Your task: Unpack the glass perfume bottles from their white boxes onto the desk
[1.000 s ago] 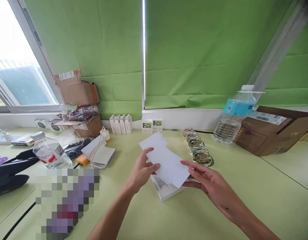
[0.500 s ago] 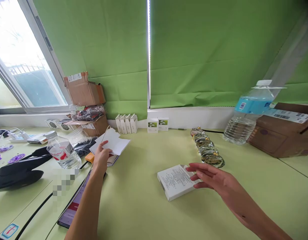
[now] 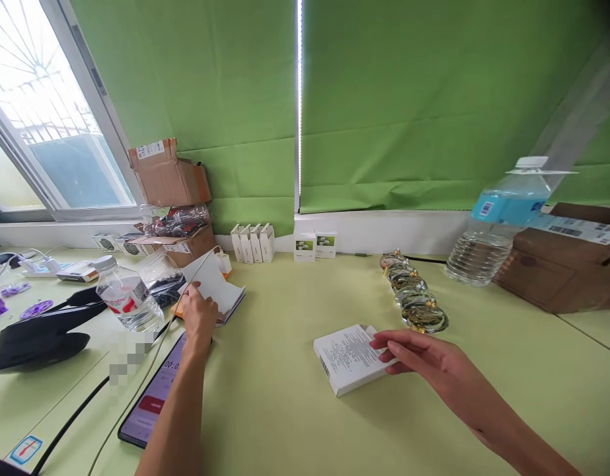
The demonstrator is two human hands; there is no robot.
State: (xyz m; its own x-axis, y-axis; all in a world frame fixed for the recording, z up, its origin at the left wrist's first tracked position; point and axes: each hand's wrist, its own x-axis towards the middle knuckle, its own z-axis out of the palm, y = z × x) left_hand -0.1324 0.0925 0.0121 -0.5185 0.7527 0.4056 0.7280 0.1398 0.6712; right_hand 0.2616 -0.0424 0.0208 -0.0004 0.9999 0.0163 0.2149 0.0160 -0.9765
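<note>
My left hand [image 3: 200, 314] is at a small stack of white paper [image 3: 213, 284] lying on a booklet with a dark edge. Its fingers are bent and closed at the paper's near left edge, and a thin pale cable [image 3: 178, 307] runs beside them. To the right, a small white box [image 3: 351, 360] printed with fine text lies flat on the table. My right hand [image 3: 418, 357] is at the box's right end, its fingers stretched out and slightly apart. The fingertips are at the end flap, which they partly hide.
A phone [image 3: 151, 403] lies by my left forearm, near a water bottle [image 3: 129, 297]. Several upright white boxes [image 3: 252, 243] and two small picture boxes [image 3: 314, 246] line the wall. A row of wrapped shiny rings [image 3: 416, 294], a large bottle [image 3: 493, 225] and a carton [image 3: 557, 264] stand right.
My left hand has moved slightly lower and left. The white paper it held raised now lies lower on the booklet. My right hand and the white box stay about the same.
</note>
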